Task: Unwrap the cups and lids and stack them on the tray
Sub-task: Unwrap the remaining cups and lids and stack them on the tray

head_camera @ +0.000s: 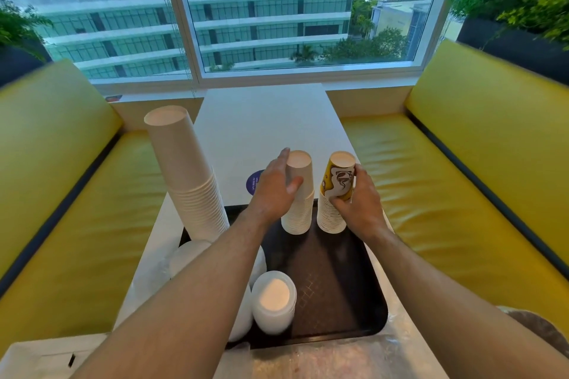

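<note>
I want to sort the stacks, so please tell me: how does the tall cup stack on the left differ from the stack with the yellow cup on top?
The tall white stack is much higher and leans; the yellow-topped stack is short and upright. The tall one is all white and untouched; the right hand grips the other. Both stand upside down on the black tray.

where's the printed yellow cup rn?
Head view, right of centre: the yellow cup tops the right-hand stack at the tray's far edge, gripped by the right hand.
</note>
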Available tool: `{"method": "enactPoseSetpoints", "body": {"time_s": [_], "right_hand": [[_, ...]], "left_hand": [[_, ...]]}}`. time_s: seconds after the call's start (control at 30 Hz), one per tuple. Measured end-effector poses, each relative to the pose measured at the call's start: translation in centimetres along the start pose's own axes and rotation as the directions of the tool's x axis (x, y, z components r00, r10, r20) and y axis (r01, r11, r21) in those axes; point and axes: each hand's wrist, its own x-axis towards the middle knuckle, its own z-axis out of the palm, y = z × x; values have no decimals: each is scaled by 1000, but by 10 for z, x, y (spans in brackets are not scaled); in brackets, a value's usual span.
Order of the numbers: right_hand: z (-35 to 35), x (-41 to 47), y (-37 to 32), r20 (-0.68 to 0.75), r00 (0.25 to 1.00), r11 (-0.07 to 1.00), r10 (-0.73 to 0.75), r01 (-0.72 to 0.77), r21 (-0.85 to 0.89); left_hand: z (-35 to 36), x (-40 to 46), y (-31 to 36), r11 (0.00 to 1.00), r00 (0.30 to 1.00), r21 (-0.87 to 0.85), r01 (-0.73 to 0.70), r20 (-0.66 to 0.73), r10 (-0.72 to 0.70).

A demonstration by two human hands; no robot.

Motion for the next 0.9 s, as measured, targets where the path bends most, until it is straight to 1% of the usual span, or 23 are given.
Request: {"method": "enactPoseSetpoints", "body": {"time_s": [0.07,0.13,0.2,0.23,0.3,0.37,0.47,0.57,0.67,0.7,0.73,0.8,0.87,0.9], "right_hand": [[0,-2,-2,17,1000,1000,9,-9,1],[-2,-8,-2,20,999,999,41,-41,14],[-6,-16,-5,-54,998,999,42,-42,9],[-6,-21,-10,-114,993,1000,-9,8,-10],[-6,-30,-23,-239,954,984,-179,169,-61],[-2,-37,-46,-280,906,949,-317,304,-88],[10,-41,-82,-209,887,911,-412,401,-95],[25,-43,-112,-106,893,897,-437,423,-127],[39,-41,-130,-17,920,901,-391,379,-212],[41,-40,-131,3,926,898,-377,367,-242],[46,-39,-136,19,927,891,-374,365,-270],[54,-36,-140,38,926,865,-377,366,-343],[59,-32,-141,45,933,844,-357,343,-413],[60,-30,-140,41,940,839,-339,322,-438]], "left_hand": [[-1,-2,1,999,1000,-29,26,3,-25],[-4,-7,2,999,998,-10,52,-21,-52],[-9,-19,4,998,996,36,43,-79,-40],[-14,-27,4,998,992,48,29,-122,-23],[-23,-41,3,998,977,61,-13,-211,25],[-35,-53,2,992,959,117,-47,-274,78],[-57,-62,4,979,912,188,-78,-383,146],[-81,-69,4,982,836,182,-52,-530,142],[-102,-78,-7,995,724,94,32,-688,42],[-105,-78,-12,996,697,59,72,-717,-8],[-110,-80,-18,993,684,16,117,-726,-69],[-118,-79,-32,974,701,-70,215,-683,-204],[-120,-74,-46,941,747,-122,316,-579,-326],[-122,-72,-53,930,771,-139,341,-524,-362]]}}
